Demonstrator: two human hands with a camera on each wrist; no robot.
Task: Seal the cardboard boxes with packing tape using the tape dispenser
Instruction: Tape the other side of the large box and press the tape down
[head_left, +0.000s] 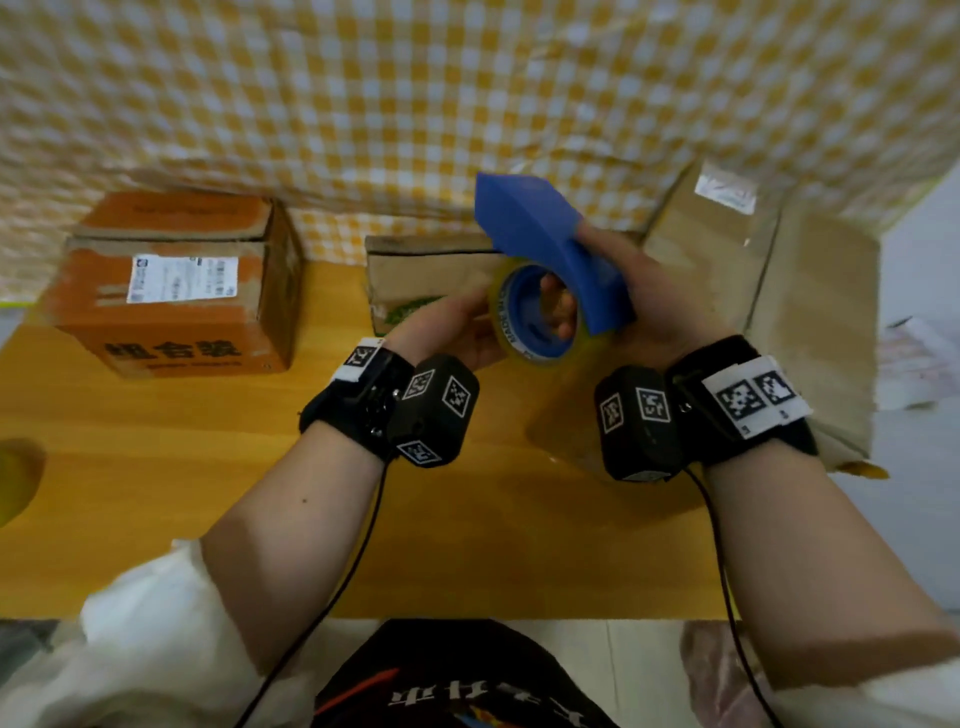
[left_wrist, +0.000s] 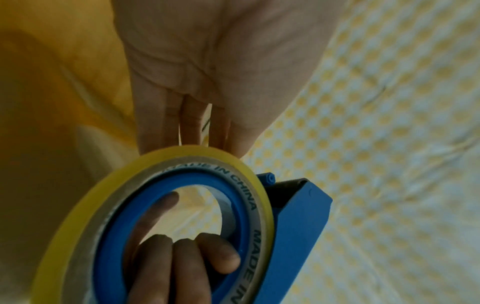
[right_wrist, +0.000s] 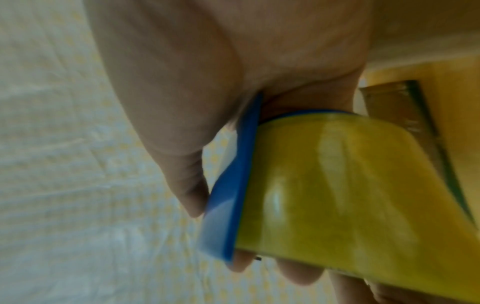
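Note:
A blue tape dispenser (head_left: 545, 228) carrying a yellowish tape roll (head_left: 506, 312) is held up over the wooden table (head_left: 156, 467). My right hand (head_left: 649, 291) grips it, with fingers (left_wrist: 182, 257) hooked through the blue core and the thumb (right_wrist: 189, 185) on the side plate (right_wrist: 233, 195). My left hand (head_left: 447, 327) reaches in from the left; its straight fingers (left_wrist: 192, 115) lie against the outer face of the roll (left_wrist: 182, 150). On the table stand an orange box (head_left: 171, 280), a small brown box (head_left: 415, 280) and a large brown box (head_left: 753, 291).
A yellow-and-white checked cloth (head_left: 363, 104) hangs behind the boxes. The large box stands at the table's right edge, with pale floor (head_left: 924, 467) beyond. Bare wood lies between me and the boxes. Cables run from both wrist cameras down to my lap.

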